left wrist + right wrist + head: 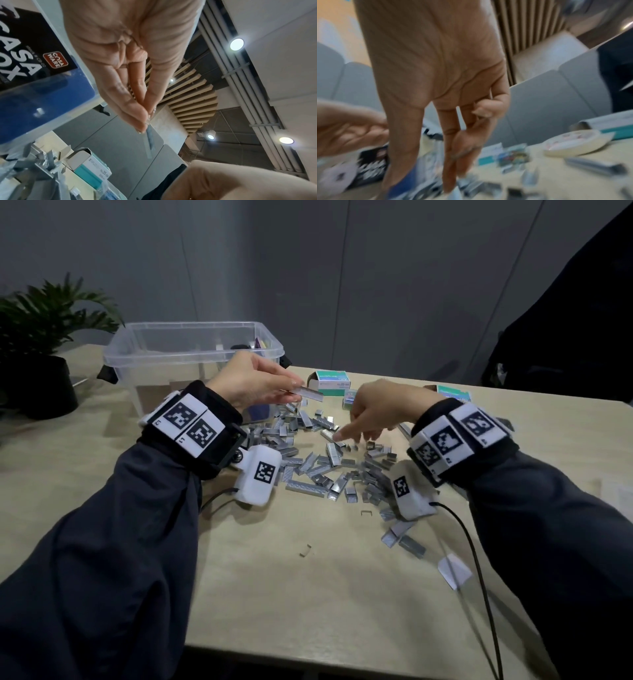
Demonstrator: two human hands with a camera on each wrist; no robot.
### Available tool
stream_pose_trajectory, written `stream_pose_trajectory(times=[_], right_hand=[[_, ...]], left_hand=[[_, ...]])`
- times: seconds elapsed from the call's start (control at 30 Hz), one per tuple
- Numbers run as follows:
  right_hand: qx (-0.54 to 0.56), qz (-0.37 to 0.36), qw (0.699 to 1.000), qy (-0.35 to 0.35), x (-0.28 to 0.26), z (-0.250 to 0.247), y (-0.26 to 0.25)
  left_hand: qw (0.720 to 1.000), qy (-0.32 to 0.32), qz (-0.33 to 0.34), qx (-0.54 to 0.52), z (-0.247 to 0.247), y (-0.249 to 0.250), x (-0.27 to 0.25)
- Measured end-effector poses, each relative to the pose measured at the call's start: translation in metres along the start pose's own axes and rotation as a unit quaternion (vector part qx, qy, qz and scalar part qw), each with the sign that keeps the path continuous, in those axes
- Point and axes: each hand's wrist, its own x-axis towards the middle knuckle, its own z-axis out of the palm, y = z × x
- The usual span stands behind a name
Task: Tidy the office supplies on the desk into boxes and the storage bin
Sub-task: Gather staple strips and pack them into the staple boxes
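The left hand (251, 381) pinched a staple strip (308, 393) by one end, raised above the staple pile (318, 460) on the desk (308, 594). The right hand (380, 412) reached down, fingers extended, holding nothing, index fingertip touching the pile. Behind stood the bin (191, 350) and a staple box (330, 381).

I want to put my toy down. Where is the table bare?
The light wooden desk is bare near the front edge, below the heap of grey metal staple strips. Also bare left of the clear plastic storage bin. The middle is crowded.
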Motion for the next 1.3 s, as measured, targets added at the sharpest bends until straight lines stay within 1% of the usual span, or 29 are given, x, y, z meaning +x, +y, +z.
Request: stream_pose_trajectory(times=[0.07,0.13,0.2,0.27,0.3,0.37,0.43,0.57,0.63,0.7,0.73,0.8,0.87,0.93,1.03,1.1,1.2,1.3], right_hand=[[-0.028,-0.002,0.998,-0.058,0.007,0.005,-0.016],[-0.071,-0.006,0.993,-0.094,0.013,0.009,-0.026],[-0.090,-0.009,0.990,-0.108,0.018,0.012,-0.028],[-0.066,-0.011,0.991,-0.115,0.022,0.011,-0.023],[-0.036,-0.012,0.992,-0.122,0.022,0.010,-0.018],[0.084,-0.015,0.985,-0.150,0.020,0.006,-0.006],[0.205,-0.017,0.963,-0.174,0.015,0.000,0.007],[0.303,-0.016,0.936,-0.179,0.008,-0.002,0.025],[0.361,-0.011,0.920,-0.150,0.005,-0.005,0.029],[0.426,0.001,0.900,-0.094,0.000,-0.011,0.030],[0.458,0.009,0.887,-0.055,-0.002,-0.014,0.031],[0.497,0.011,0.866,0.047,-0.006,-0.016,0.031],[0.513,-0.024,0.846,0.147,-0.008,-0.014,0.028],[0.513,-0.074,0.829,0.209,-0.008,-0.008,0.023],[0.488,-0.127,0.829,0.243,-0.007,0.001,0.017],[0.477,-0.149,0.830,0.249,-0.007,0.004,0.016],[0.488,-0.169,0.827,0.224,-0.009,0.005,0.017],[0.488,-0.169,0.831,0.205,-0.008,0.005,0.014]], left_hand=[[1.000,0.013,0.013,0.006,0.000,0.000,0.000],[1.000,0.017,0.023,0.014,0.000,0.000,0.000],[0.999,0.016,0.028,0.016,0.000,0.001,0.000],[0.999,0.018,0.028,0.021,0.000,0.001,-0.001],[0.999,0.018,0.026,0.025,0.000,0.001,-0.001],[0.999,0.017,0.025,0.026,-0.001,0.001,0.000],[0.999,0.018,0.025,0.023,-0.001,0.002,-0.001],[1.000,0.010,0.015,0.025,0.002,0.001,-0.002],[1.000,-0.001,0.001,0.025,0.003,0.001,-0.003],[1.000,-0.009,-0.012,0.016,0.003,0.002,-0.004],[1.000,-0.008,-0.016,0.007,0.004,0.001,-0.004],[1.000,0.001,-0.023,-0.015,0.004,0.001,-0.004],[0.999,0.005,-0.030,-0.038,0.004,0.000,-0.004],[0.997,0.005,-0.038,-0.070,0.006,0.000,-0.005],[0.991,0.004,-0.052,-0.125,0.007,0.001,-0.006],[0.987,0.011,-0.055,-0.153,0.008,0.002,-0.007],[0.983,0.012,-0.054,-0.175,0.009,0.002,-0.008],[0.979,0.004,-0.053,-0.199,0.011,0.001,-0.009]])
